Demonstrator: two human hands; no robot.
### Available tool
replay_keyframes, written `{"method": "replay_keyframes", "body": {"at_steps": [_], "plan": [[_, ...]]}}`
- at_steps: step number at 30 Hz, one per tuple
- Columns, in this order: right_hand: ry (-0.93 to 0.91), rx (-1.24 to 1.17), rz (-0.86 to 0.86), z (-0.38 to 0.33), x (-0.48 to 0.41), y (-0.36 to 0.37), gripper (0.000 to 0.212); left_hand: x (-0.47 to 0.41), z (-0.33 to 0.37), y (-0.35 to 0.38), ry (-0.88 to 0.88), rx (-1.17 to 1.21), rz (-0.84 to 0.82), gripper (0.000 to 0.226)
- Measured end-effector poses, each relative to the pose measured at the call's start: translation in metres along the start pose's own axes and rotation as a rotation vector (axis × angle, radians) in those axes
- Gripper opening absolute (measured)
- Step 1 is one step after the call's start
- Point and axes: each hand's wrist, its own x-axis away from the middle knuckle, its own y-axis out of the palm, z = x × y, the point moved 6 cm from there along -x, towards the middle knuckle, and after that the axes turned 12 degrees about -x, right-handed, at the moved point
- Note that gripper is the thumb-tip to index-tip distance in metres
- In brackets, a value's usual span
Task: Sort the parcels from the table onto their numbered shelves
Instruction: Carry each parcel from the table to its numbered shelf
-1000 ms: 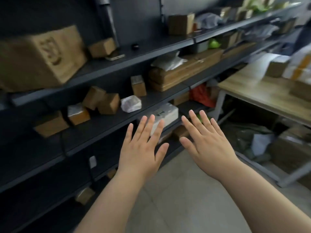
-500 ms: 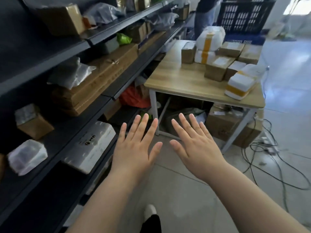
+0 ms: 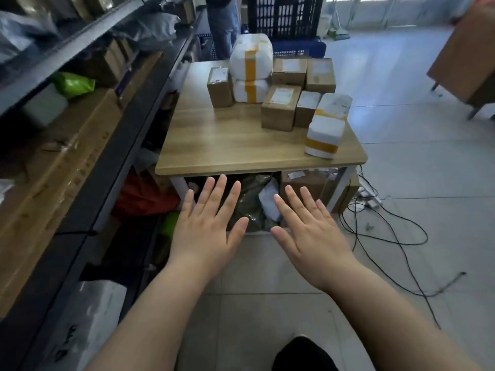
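Observation:
A wooden table [image 3: 230, 151] stands ahead with several parcels on its far half: brown cardboard boxes such as one at the left [image 3: 219, 87] and one in the middle [image 3: 280, 107], two stacked white parcels with yellow tape [image 3: 250, 64], and a white taped parcel [image 3: 325, 129] at the right front corner. My left hand [image 3: 206, 226] and my right hand [image 3: 310, 231] are held out flat, fingers spread, palms down, below the table's near edge. Both hold nothing. Dark shelves [image 3: 128, 108] run along the left.
The shelves carry long brown boxes [image 3: 61, 156], a green bag [image 3: 72, 84] and a white box [image 3: 88, 317]. Bags and boxes lie under the table. Black cables [image 3: 388, 231] trail on the floor to the right. A person [image 3: 222, 25] and a dark crate [image 3: 285, 20] stand behind the table.
My view has swung right from the shelves to face the table, which is now nearer and centred. Both hands stay flat and empty in front of me.

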Motion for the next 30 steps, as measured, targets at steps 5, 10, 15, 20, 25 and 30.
{"method": "replay_keyframes", "body": {"at_steps": [5, 10, 15, 20, 25, 30], "plan": [[0.14, -0.037, 0.02, 0.06, -0.046, -0.019, 0.092, -0.076, 0.029, 0.016, 0.125, 0.04, 0.025, 0.066], [0.136, -0.065, 0.024, 0.108, -0.123, -0.046, 0.084, -0.166, 0.046, 0.023, 0.128, 0.029, 0.025, 0.062], [0.113, -0.071, -0.01, 0.16, -0.201, -0.082, 0.087, -0.251, 0.06, 0.024, 0.038, 0.041, -0.035, 0.063], [0.069, -0.042, -0.076, 0.195, -0.268, -0.099, 0.088, -0.308, 0.068, 0.032, -0.041, 0.071, -0.023, 0.066], [0.051, -0.089, -0.175, 0.204, -0.307, -0.079, 0.083, -0.347, 0.063, 0.055, -0.055, 0.088, -0.067, 0.065], [0.087, -0.103, -0.229, 0.212, -0.364, -0.067, 0.062, -0.391, 0.039, 0.091, -0.035, 0.081, -0.099, 0.063]]}}
